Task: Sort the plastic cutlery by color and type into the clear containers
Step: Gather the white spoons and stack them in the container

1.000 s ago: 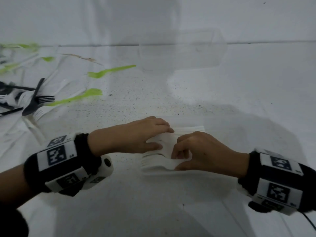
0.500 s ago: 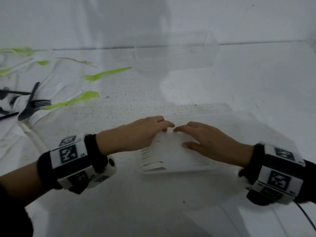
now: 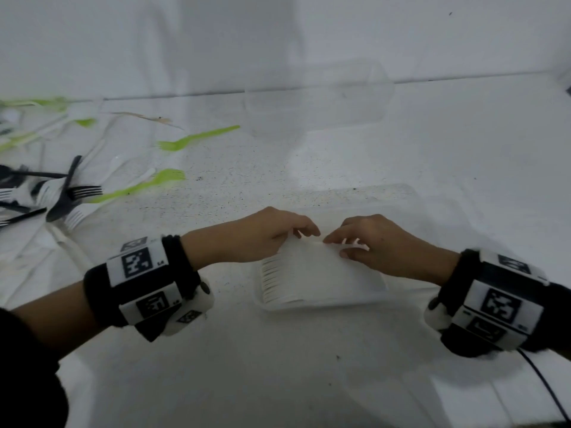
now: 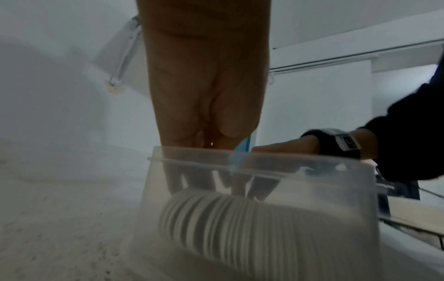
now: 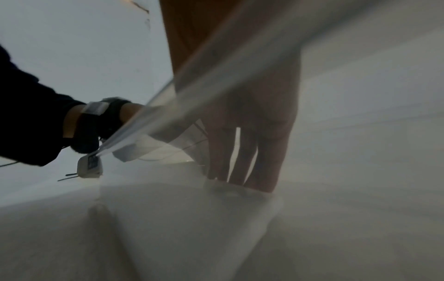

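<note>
A clear container (image 3: 312,306) stands on the white table in front of me and holds a packed row of white forks (image 3: 312,273), tines to the left. My left hand (image 3: 304,231) reaches in from the left and touches the far edge of the row with its fingertips. My right hand (image 3: 336,242) comes in from the right, fingertips on the same edge, almost meeting the left. Through the container wall (image 4: 264,163), the left wrist view shows straight fingers (image 4: 177,180) resting on the forks (image 4: 240,228). The right wrist view shows straight fingers (image 5: 242,167) pointing down onto the white stack (image 5: 192,218).
A second clear container (image 3: 318,100) stands at the back by the wall. Loose cutlery lies at the left: green pieces (image 3: 197,139), (image 3: 145,185), black forks (image 3: 66,193) and white ones (image 3: 77,214). A cable (image 3: 547,387) trails from my right wrist.
A second ago both hands gripped the white forks. They then let go and flattened on top, and now the fingertips rest on the far edge of the row.
</note>
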Motion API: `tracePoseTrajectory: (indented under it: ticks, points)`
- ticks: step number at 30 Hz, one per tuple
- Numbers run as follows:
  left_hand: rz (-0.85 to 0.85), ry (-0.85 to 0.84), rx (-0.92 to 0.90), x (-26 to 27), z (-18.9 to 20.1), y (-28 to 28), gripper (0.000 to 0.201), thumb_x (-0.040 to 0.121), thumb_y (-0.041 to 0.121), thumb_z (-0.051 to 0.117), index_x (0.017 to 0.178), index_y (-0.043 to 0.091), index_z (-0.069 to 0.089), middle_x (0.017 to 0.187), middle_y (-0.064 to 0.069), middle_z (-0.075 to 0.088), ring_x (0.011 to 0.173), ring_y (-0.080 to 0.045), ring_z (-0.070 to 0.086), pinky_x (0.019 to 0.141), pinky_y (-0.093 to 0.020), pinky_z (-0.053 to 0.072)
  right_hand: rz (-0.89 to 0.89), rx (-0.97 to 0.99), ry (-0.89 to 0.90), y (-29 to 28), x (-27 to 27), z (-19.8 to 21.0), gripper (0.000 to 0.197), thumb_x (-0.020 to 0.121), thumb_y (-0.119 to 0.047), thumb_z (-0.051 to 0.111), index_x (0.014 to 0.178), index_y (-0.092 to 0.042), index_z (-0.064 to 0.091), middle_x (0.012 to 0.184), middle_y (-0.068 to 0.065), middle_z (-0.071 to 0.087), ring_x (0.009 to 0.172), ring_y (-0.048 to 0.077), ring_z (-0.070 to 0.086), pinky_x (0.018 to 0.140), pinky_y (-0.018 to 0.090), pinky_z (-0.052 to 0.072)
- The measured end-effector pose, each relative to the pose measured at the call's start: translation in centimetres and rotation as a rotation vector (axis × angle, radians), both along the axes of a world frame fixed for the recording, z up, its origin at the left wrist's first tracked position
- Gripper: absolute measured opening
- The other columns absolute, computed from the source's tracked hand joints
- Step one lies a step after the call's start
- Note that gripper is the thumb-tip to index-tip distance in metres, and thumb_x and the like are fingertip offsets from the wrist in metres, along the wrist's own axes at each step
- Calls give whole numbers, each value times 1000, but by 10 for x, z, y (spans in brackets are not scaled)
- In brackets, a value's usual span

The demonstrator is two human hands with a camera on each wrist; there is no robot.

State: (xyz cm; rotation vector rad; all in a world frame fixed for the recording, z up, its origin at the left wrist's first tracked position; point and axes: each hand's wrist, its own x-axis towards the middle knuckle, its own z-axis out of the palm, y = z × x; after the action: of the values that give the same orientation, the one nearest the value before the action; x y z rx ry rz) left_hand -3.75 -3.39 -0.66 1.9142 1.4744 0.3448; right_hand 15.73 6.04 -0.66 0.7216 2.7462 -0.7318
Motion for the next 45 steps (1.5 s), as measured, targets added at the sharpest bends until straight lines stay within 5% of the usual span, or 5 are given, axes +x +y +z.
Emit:
tracePoseTrajectory:
  ticks: [16,22,27,35,45]
  points:
    - [98,129,-94,16,2,-2,35,97,1,37,124,7,57,127,-4,58,117,-15,52,89,-6,29,-259,-125,-131,3,21,10,41,94,-1,36,134,-10,37,126,13,35,97,22,46,75,19,32]
    - [156,81,-85,16,2,-1,34,96,0,39,121,7,60,123,-6,62,116,-16,54,90,-7,33,-344,-300,-177,2,24,12,44,85,10,46,127,-2,48,88,-4,40,104,27,50,90,34,49]
    - [198,70,-58,16,-1,-1,34,95,-2,40,118,7,63,117,-6,65,111,-14,57,82,4,31,-519,-485,-60,0,30,18,36,87,10,43,121,1,51,90,5,51,80,26,60,60,19,54]
    - [220,0,-17,14,1,-3,35,92,-7,41,114,6,65,110,-8,68,99,-10,59,83,0,37,-468,-415,-167,-5,37,14,50,90,2,44,136,-15,32,110,11,56,68,15,60,48,16,46]
    - [195,40,-27,17,-1,-5,36,92,-7,41,116,6,64,116,-6,66,108,-11,57,83,4,32,-382,-247,-10,-3,31,9,33,89,5,42,118,-5,54,112,6,49,80,15,53,61,20,52]
